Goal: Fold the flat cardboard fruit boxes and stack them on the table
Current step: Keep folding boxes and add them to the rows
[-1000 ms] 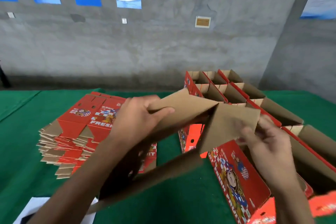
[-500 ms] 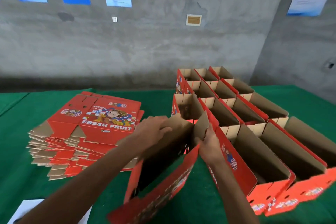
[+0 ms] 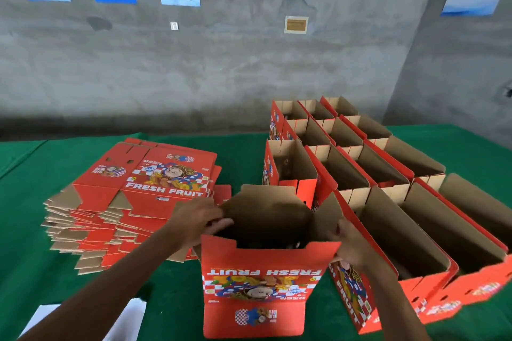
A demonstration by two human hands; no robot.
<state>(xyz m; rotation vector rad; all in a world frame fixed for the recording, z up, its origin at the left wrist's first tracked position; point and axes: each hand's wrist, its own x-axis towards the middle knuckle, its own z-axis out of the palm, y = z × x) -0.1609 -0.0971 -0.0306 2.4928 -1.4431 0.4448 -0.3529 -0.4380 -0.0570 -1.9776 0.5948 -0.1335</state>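
A red cardboard fruit box (image 3: 257, 282) stands opened out and upright on the green table (image 3: 36, 196) right in front of me, its brown inside showing and "FRESH FRUIT" upside down on the near panel. My left hand (image 3: 198, 220) holds the box's left top edge, fingers reaching over it into the opening. At the right top corner my right hand (image 3: 350, 243) grips the box. A stack of flat red boxes (image 3: 133, 202) lies to the left. Several folded open boxes (image 3: 360, 174) stand in rows on the right.
A grey concrete wall (image 3: 249, 63) with posters rises behind the table. White paper (image 3: 130, 318) lies at the near left edge. Bare green cloth shows between the flat stack and the folded rows.
The box went from half-folded and held up in the air to opened square and standing upright on the table. Both hands moved to its top edges.
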